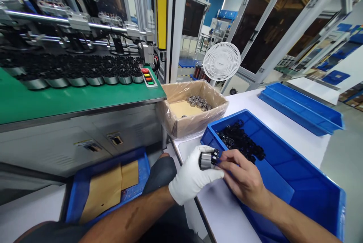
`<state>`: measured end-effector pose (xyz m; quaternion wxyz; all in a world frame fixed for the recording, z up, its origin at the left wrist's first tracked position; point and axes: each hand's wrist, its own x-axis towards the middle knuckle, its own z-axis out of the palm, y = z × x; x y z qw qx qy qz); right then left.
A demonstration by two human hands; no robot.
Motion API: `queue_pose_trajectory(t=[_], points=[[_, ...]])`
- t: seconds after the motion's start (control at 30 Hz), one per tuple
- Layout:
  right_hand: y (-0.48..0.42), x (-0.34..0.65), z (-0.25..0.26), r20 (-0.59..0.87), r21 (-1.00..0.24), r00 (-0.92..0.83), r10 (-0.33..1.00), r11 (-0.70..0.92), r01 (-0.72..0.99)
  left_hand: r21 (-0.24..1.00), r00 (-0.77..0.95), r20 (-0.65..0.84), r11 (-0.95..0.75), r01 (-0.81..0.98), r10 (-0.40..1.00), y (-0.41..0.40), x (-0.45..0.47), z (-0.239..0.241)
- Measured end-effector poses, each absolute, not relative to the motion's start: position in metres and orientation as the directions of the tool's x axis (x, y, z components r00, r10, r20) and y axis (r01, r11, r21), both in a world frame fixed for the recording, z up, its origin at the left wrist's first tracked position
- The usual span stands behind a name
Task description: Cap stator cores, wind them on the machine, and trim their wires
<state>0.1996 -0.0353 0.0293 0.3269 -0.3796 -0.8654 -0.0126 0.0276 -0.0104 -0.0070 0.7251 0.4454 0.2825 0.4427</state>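
Observation:
My left hand [193, 177] wears a white glove and is closed around a small metal cylinder part [206, 160] with a black end. My bare right hand [241, 177] pinches the black end of that same part, fingers pressed together. Both hands meet over the near left corner of a blue bin [306, 182] that holds a heap of black plastic parts [241, 141].
A plastic-lined cardboard box [195, 122] with several metal parts stands behind the bin. A green machine table [70, 99] carries rows of cylinders at left. A second blue tray [300, 107] and a white fan [221, 61] sit at the right. Another blue bin [85, 182] with brown paper lies on the floor.

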Motion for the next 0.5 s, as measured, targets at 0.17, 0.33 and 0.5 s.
queue_pose_trajectory(t=[0.17,0.33,0.5], points=[[-0.037,0.2,0.03,0.594,-0.258,-0.52,0.614,0.758,0.599,0.944,0.466,0.075,0.088,-0.318,0.882,-0.01,0.023,-0.006],[-0.036,0.205,0.026,0.658,-0.169,-0.495,0.567,0.752,0.637,0.969,0.503,0.077,0.055,-0.242,0.861,-0.01,0.017,-0.005],[-0.037,0.204,0.03,0.669,-0.052,-0.546,0.503,0.766,0.641,0.963,0.526,0.051,0.097,-0.25,0.849,-0.009,0.014,-0.007]])
